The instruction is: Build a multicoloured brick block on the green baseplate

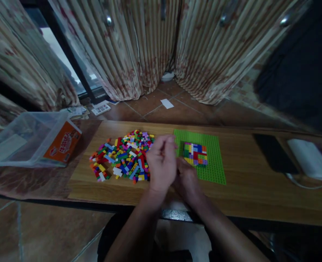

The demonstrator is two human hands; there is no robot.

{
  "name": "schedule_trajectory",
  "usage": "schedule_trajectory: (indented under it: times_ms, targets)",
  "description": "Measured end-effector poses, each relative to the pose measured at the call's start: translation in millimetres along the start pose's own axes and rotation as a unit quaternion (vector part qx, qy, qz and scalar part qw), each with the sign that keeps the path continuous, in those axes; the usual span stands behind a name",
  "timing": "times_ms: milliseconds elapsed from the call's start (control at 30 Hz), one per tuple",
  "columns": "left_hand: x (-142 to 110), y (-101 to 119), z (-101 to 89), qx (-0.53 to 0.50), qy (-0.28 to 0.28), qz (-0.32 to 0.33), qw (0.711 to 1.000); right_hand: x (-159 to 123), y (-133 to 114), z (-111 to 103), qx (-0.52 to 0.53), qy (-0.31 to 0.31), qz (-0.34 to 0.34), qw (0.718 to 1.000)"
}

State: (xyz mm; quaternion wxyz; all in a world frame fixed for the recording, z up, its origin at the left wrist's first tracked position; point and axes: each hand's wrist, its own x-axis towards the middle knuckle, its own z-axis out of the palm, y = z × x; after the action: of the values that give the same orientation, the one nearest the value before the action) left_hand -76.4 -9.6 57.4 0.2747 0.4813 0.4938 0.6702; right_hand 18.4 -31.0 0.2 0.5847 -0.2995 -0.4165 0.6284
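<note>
My left hand (162,158) is raised over the table between the brick pile and the green baseplate, its fingers curled together. Close against it on the right is my right hand (187,176), also closed and partly covered by the left. Whatever the fingers may hold is hidden. A loose pile of small coloured toy bricks (125,156) spreads to the left of my hands. To their right lies the green studded baseplate (215,160), carrying a low block of multicoloured bricks (196,153) pressed together in a roughly square shape.
A clear plastic bin (27,127) stands at the left, beside an orange printed box (64,143). On the right are a black phone (274,153) and a white device (310,160) with a cable. Beyond the wooden tabletop (245,196), patterned curtains (122,54) hang to the floor.
</note>
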Motion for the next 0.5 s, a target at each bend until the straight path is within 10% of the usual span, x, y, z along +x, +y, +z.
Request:
schedule_trajectory:
  times_ms: [33, 133, 333, 500]
  targets:
    - [8, -4, -3.6, -0.008, 0.034, -0.036, 0.999, 0, -7, -2, -0.223, -0.003, -0.026, 0.974]
    - [20, -18, -7.9, -0.013, 0.026, -0.124, 0.992, 1, -28, -17, -0.471, -0.016, -0.052, 0.880]
    - [-3, -27, 3.3, 0.089, -0.169, -0.181, 0.965, -2, -64, -79, -0.556, 0.088, -0.061, 0.825]
    - [-14, -22, 9.7, 0.160, -0.219, -0.187, 0.944, -4, -67, -102, -0.573, 0.101, -0.031, 0.813]
